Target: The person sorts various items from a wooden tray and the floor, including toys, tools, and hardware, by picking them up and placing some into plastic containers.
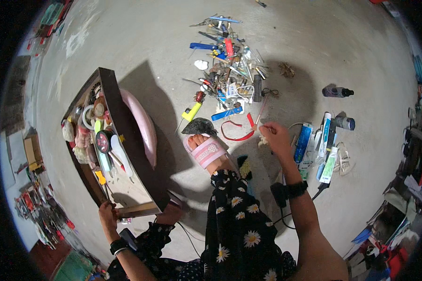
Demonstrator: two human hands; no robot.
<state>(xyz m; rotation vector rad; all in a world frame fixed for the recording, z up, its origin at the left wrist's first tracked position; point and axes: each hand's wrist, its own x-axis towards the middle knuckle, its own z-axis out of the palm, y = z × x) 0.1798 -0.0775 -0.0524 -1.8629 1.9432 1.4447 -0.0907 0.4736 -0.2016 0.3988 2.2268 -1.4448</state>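
At lower left, my left hand (pixel 108 215) grips the near corner of a dark wooden drawer (pixel 133 140), which stands tilted. An orange-handled tool (pixel 100 177) lies inside, its thin shaft reaching close to my fingers. Toys, a white ring, a black round object (pixel 103 141) and other oddments fill the drawer's far part. My right hand (pixel 277 137) is pinched around the lower end of a thin pinkish stick (pixel 262 109) over the floor. Just left of it lies a red strap (pixel 237 137). A small pale piece (pixel 262 141) shows under the fingers, too unclear to name.
A heap of small tools, pens and straps (pixel 228 70) spreads ahead on the concrete floor (pixel 154 31). Toothpaste tubes and packets (pixel 318 151) lie right, near a dark bottle (pixel 337 92). My sandalled foot (pixel 207 151) stands beside a black mesh bundle (pixel 200 125). A pink curved object (pixel 140 123) touches the drawer.
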